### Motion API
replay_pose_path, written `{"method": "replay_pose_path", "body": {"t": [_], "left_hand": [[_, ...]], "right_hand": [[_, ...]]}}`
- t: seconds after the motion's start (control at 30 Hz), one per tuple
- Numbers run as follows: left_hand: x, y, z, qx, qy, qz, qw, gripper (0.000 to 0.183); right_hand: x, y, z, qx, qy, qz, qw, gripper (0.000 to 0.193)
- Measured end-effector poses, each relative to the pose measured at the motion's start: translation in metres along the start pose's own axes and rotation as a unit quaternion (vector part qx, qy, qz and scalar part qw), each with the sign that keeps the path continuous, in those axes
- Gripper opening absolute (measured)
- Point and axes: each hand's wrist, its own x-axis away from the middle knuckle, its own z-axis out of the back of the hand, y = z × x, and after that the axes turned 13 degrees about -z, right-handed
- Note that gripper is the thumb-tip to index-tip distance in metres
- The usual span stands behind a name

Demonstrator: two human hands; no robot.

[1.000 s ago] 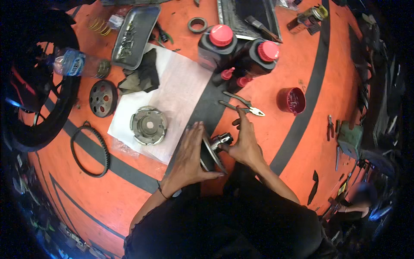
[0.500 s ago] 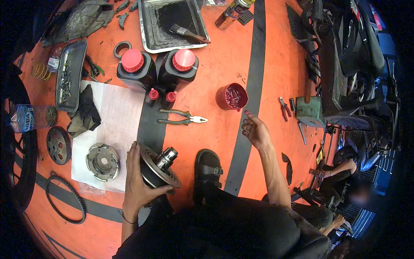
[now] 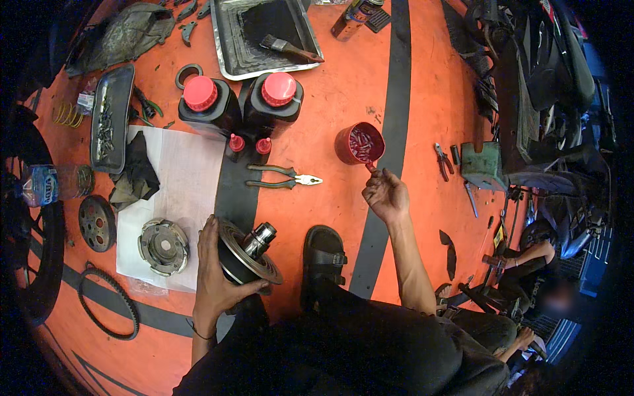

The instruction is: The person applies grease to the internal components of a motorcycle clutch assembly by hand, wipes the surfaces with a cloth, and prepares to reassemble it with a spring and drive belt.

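Observation:
My left hand [image 3: 216,280] grips a scooter pulley [image 3: 236,254], its thumb and fingers spread round the rim. The round metal disc is tilted, and a shiny shaft points up and to the right. My right hand [image 3: 388,197] has its fingers curled on the short handle of a red cup [image 3: 345,145]. Inside the cup are several small, wet, reddish metal pieces. Between the hands, pliers [image 3: 284,178] with dark handles lie on the floor, and a metal clutch plate [image 3: 164,247] rests on white paper [image 3: 191,165] to the left.
Two black bottles with red caps [image 3: 279,89] stand beyond the pliers. Behind them, a metal tray [image 3: 228,63] holds a paintbrush [image 3: 290,49]. A drive belt [image 3: 109,302] and a black tray of small parts [image 3: 112,119] lie left. Another person [image 3: 528,264] works at right.
My right hand has moved up to the cup's handle, and its fingers have closed there. My left hand keeps hold of the pulley. The view has shifted slightly.

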Motion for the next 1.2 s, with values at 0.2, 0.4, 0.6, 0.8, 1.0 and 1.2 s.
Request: {"method": "replay_pose_path", "body": {"t": [0.2, 0.4, 0.6, 0.8, 1.0, 1.2], "left_hand": [[-0.001, 0.0, 0.001, 0.002, -0.002, -0.005, 1.0, 0.133], [0.0, 0.0, 0.002, -0.008, -0.002, -0.01, 1.0, 0.131], [0.003, 0.0, 0.002, -0.008, 0.002, 0.004, 1.0, 0.131], [0.001, 0.0, 0.002, -0.009, -0.003, -0.002, 1.0, 0.132], [0.002, -0.002, 0.002, 0.01, 0.004, 0.015, 1.0, 0.134], [0.004, -0.004, 0.002, 0.019, 0.007, 0.018, 1.0, 0.136]], "right_hand": [[0.003, 0.003, -0.005, -0.024, -0.011, 0.011, 1.0, 0.034], [0.009, 0.005, -0.009, -0.012, -0.016, 0.018, 1.0, 0.033], [0.015, 0.003, -0.022, 0.185, 0.059, 0.059, 0.979, 0.031], [0.005, -0.01, -0.003, 0.649, 0.198, 0.172, 0.715, 0.063], [0.0, 0.009, 0.019, 0.864, 0.259, 0.254, 0.349, 0.074], [0.011, 0.017, 0.009, 0.905, 0.248, 0.241, 0.25, 0.065]]}}
